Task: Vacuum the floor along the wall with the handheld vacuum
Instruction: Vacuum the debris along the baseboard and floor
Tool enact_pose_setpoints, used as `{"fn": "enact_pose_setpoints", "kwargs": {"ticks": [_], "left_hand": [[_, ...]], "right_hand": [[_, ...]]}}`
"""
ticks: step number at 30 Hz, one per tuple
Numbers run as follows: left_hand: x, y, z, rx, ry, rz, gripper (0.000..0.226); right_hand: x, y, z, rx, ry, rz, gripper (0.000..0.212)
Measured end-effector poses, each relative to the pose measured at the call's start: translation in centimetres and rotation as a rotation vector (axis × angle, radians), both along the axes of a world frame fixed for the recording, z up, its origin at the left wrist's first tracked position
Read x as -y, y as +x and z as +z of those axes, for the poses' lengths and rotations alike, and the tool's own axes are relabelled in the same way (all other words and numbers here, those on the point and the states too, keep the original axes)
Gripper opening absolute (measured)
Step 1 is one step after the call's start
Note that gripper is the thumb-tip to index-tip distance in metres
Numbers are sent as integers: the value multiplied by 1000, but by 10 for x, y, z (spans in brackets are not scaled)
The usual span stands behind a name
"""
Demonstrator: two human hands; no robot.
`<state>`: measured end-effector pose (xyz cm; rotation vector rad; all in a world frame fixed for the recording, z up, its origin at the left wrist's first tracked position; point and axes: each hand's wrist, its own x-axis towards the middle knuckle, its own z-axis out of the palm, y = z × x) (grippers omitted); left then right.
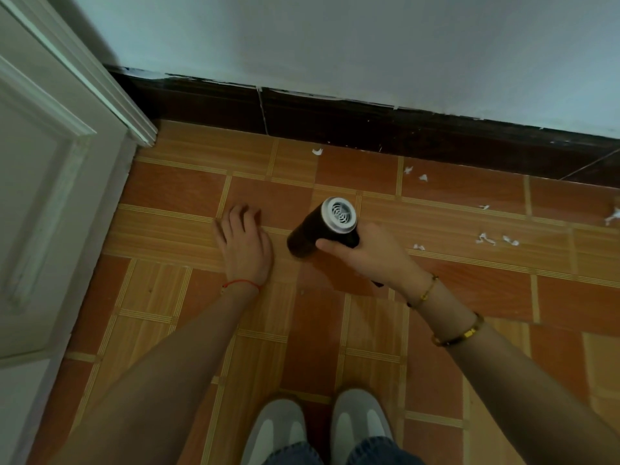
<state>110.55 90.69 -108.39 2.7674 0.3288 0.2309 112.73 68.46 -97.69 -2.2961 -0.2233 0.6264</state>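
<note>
Right hand (372, 253) fingers wrapped round handheld vacuum (322, 226), nozzle angled floorward; left hand (245, 243) fingers spread flat on floor (469, 297), likely bracing crouch; paper scraps (486, 239) near wall (369, 45) unvacuumed

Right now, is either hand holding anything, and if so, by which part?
The right hand grips the handheld vacuum by its handle, below the dark barrel. The left hand holds nothing; it rests on the floor.
</note>
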Motion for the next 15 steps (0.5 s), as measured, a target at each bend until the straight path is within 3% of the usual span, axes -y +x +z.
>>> {"fn": "enact_pose_setpoints", "kwargs": {"ticks": [4, 9, 15], "left_hand": [[3, 18, 0, -3, 9, -48, 46], [10, 28, -9, -23, 48, -95, 48], [9, 27, -9, -26, 51, -95, 50]], "right_hand": [[4, 14, -6, 128, 28, -214, 39], [11, 45, -22, 225, 83, -382, 65], [3, 80, -34, 294, 116, -503, 66]]}}
